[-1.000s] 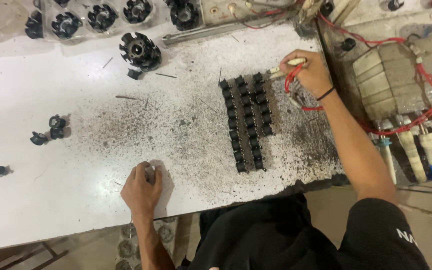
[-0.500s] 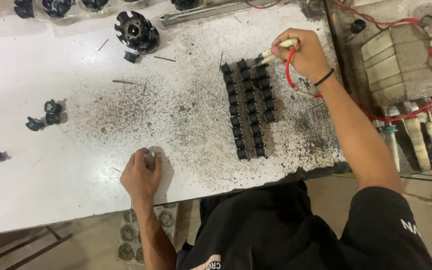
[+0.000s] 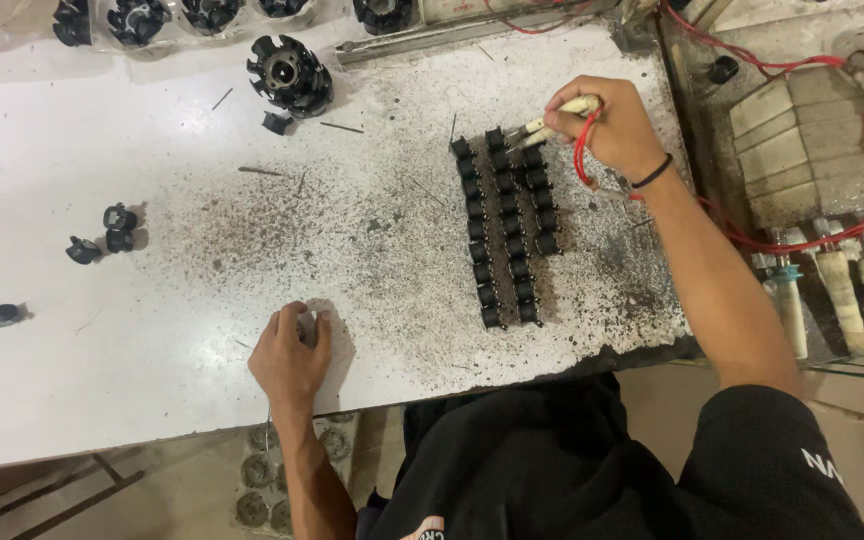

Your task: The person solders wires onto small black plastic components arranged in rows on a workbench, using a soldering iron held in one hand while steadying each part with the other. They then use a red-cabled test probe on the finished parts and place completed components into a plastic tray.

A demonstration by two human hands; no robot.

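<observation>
Your right hand (image 3: pixel 617 125) has its fingers curled tight around a cream-handled soldering iron (image 3: pixel 557 115) with a red wire, its tip touching the top right corner of the block of small black parts (image 3: pixel 505 222) lined up in three rows on the white worktable (image 3: pixel 132 150). Your left hand (image 3: pixel 290 350) rests well left of that block at the near table edge, fingers pressed together on a small grey piece I cannot make out. A black finned rotor (image 3: pixel 290 74) stands far up-left of the block.

A white tabletop (image 3: pixel 102 400), speckled with dark soot toward its right half, fills the view under even light; bare tan floor (image 3: pixel 152 505) shows below its front edge.
</observation>
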